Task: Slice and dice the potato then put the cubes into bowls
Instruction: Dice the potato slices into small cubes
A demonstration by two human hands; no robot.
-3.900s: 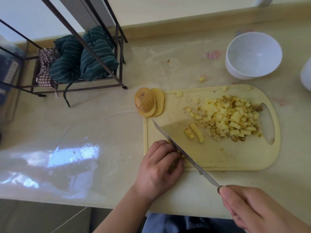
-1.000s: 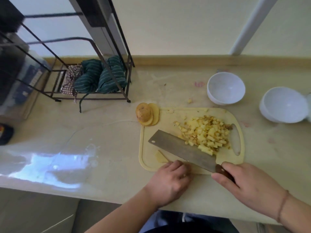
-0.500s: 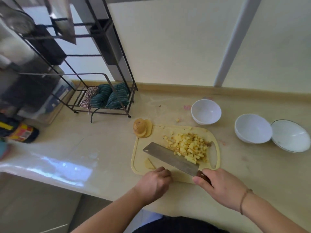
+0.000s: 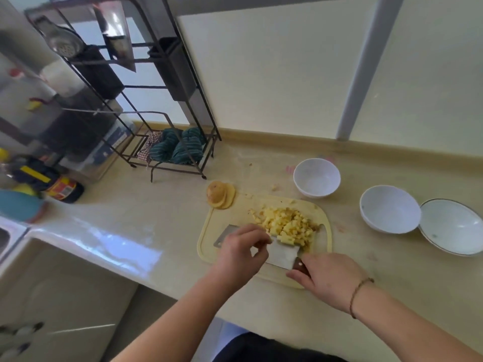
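while right hand grips cleaver, jar label unreadable

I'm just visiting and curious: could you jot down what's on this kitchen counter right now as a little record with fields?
cutting board: yellow plastic, on the counter
potato cubes: heap on the board
cleaver: blade flat on the board beside the heap
right hand: grips the cleaver handle
left hand: over the blade, fingers pinched
potato slices: uncut stack at the board's far left corner
bowls: three white, all empty; nearest
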